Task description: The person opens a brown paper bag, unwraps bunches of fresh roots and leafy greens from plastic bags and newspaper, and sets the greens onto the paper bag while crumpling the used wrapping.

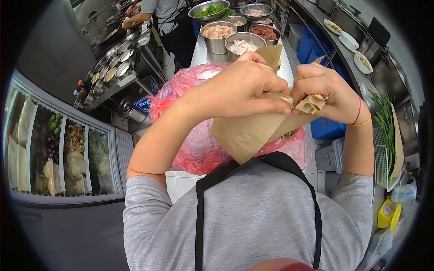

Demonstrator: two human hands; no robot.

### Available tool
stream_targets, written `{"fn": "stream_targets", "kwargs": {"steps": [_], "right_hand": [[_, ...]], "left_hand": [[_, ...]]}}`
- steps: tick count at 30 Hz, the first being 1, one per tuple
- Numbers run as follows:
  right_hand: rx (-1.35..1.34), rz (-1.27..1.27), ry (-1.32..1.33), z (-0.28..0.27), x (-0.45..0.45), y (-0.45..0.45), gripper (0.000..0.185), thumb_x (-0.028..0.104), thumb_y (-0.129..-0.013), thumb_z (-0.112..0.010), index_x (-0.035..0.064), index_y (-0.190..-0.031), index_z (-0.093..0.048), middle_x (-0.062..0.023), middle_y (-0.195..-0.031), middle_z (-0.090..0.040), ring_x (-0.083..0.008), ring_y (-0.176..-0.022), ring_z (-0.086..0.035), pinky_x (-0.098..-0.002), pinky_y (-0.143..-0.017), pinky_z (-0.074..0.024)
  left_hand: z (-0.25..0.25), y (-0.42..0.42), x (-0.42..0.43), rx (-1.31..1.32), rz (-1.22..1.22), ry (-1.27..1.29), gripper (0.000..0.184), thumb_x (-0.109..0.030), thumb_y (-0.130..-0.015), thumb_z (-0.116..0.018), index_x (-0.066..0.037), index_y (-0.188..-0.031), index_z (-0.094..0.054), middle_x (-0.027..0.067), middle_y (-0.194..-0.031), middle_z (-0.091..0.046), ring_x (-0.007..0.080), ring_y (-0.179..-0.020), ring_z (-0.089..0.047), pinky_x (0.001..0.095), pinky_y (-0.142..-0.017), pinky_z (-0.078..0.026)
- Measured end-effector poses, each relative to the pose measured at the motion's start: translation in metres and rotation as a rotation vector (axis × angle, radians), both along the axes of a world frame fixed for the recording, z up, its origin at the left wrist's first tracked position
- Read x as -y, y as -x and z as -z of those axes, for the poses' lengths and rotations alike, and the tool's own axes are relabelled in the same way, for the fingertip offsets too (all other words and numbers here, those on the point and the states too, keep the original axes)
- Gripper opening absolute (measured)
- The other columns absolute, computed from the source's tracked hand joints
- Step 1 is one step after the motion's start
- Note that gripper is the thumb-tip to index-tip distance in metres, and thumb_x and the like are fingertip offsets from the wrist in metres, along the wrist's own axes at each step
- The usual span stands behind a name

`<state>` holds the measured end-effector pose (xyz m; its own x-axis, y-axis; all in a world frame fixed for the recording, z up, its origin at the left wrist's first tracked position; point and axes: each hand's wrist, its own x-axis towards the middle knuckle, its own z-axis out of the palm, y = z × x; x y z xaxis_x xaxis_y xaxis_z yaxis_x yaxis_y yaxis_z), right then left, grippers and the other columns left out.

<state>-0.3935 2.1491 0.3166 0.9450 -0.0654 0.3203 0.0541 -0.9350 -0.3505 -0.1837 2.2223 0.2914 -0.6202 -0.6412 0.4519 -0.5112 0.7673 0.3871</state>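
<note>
A sheet of brown paper [251, 133] hangs in front of my chest, above pink plastic bags [203, 144]. My left hand [257, 83] is closed on its upper edge, thumb and fingers pinched together. Close beside it, my right hand [323, 90] has its fingers curled round a crumpled, folded part of the same paper. One corner of the paper sticks up behind my left hand. Something greenish shows in part below the sheet, mostly covered by it. The bags lie bunched at the near end of a metal table [203, 54].
Metal bowls of cut meat [218, 32] and a bowl of greens [210, 11] stand farther along the table. A co-worker [167, 27] stands at the stove, back left. A glass-topped fridge [68, 149] is at left; spring onions [383, 122] in a basket are at right.
</note>
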Motion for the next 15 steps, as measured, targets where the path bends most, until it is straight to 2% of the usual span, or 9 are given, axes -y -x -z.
{"fn": "stream_targets", "kwargs": {"steps": [3,5,7,9,11,13,14,15], "right_hand": [[0.103,0.028,0.099,0.003,-0.003,-0.001,0.017,0.016,-0.072,-0.067,0.0048,-0.076,-0.055,-0.008,-0.072,-0.045,-0.027,-0.068,-0.049,-0.0349,-0.064,-0.0377],[0.163,0.045,0.156,0.005,-0.005,-0.001,0.017,0.017,-0.073,-0.066,0.0051,-0.074,-0.054,-0.0079,-0.072,-0.043,-0.0272,-0.069,-0.048,-0.0356,-0.066,-0.037],[0.269,0.072,0.288,0.011,-0.007,-0.004,0.018,0.019,-0.073,-0.066,0.0053,-0.074,-0.053,-0.0075,-0.073,-0.043,-0.027,-0.071,-0.048,-0.0355,-0.071,-0.0364],[0.308,0.072,0.304,0.016,-0.006,-0.005,0.018,0.02,-0.073,-0.066,0.0055,-0.075,-0.055,-0.0073,-0.074,-0.045,-0.0269,-0.072,-0.048,-0.0352,-0.071,-0.0366],[0.345,0.069,0.32,0.016,-0.007,-0.004,0.018,0.02,-0.072,-0.066,0.0057,-0.076,-0.056,-0.0071,-0.076,-0.046,-0.0267,-0.073,-0.048,-0.0349,-0.072,-0.0369],[0.342,0.084,0.408,0.014,-0.01,-0.002,0.021,0.021,-0.071,-0.068,0.006,-0.083,-0.059,-0.0074,-0.087,-0.053,-0.0261,-0.083,-0.052,-0.0345,-0.08,-0.0384],[0.342,0.083,0.409,0.01,-0.011,-0.001,0.021,0.021,-0.071,-0.068,0.006,-0.083,-0.059,-0.0074,-0.087,-0.053,-0.0261,-0.083,-0.052,-0.0345,-0.08,-0.0384],[0.303,0.158,0.468,0.004,-0.012,0.002,0.026,0.023,-0.069,-0.07,0.0067,-0.086,-0.06,-0.0074,-0.093,-0.055,-0.0252,-0.089,-0.052,-0.0349,-0.084,-0.0383]], "left_hand": [[0.004,0.0,0.002,-0.02,0.007,-0.005,0.016,-0.022,-0.081,-0.065,-0.006,-0.078,-0.064,-0.0002,-0.061,-0.054,0.0149,-0.065,-0.049,0.0314,-0.086,-0.033],[0.01,0.001,0.002,-0.245,0.029,-0.048,0.015,-0.019,-0.083,-0.062,-0.005,-0.078,-0.063,0.002,-0.064,-0.055,0.015,-0.065,-0.05,0.0296,-0.083,-0.036],[0.014,0.001,0.001,-0.293,0.014,-0.09,0.015,-0.019,-0.084,-0.062,-0.005,-0.079,-0.063,0.0026,-0.067,-0.056,0.0147,-0.066,-0.05,0.0284,-0.081,-0.037],[0.018,0.002,-0.002,-0.341,-0.002,-0.13,0.015,-0.019,-0.084,-0.062,-0.005,-0.08,-0.062,0.0033,-0.07,-0.057,0.0145,-0.067,-0.051,0.0272,-0.079,-0.038],[0.02,0.003,-0.007,-0.568,-0.053,-0.423,0.015,-0.019,-0.085,-0.062,-0.004,-0.083,-0.062,0.0026,-0.074,-0.058,0.0135,-0.071,-0.051,0.0261,-0.072,-0.04],[0.023,0.007,-0.009,-0.617,-0.048,-0.423,0.015,-0.018,-0.086,-0.061,-0.004,-0.084,-0.061,0.0017,-0.075,-0.058,0.0115,-0.072,-0.051,0.025,-0.07,-0.04],[0.024,0.007,-0.009,-0.664,-0.04,-0.425,0.014,-0.018,-0.086,-0.061,-0.004,-0.086,-0.061,0.0008,-0.075,-0.057,0.0096,-0.073,-0.051,0.0238,-0.068,-0.04],[0.025,0.005,-0.008,-0.665,-0.042,-0.424,0.014,-0.018,-0.086,-0.061,-0.004,-0.086,-0.061,0.0008,-0.075,-0.057,0.0096,-0.073,-0.051,0.0238,-0.068,-0.04]]}}
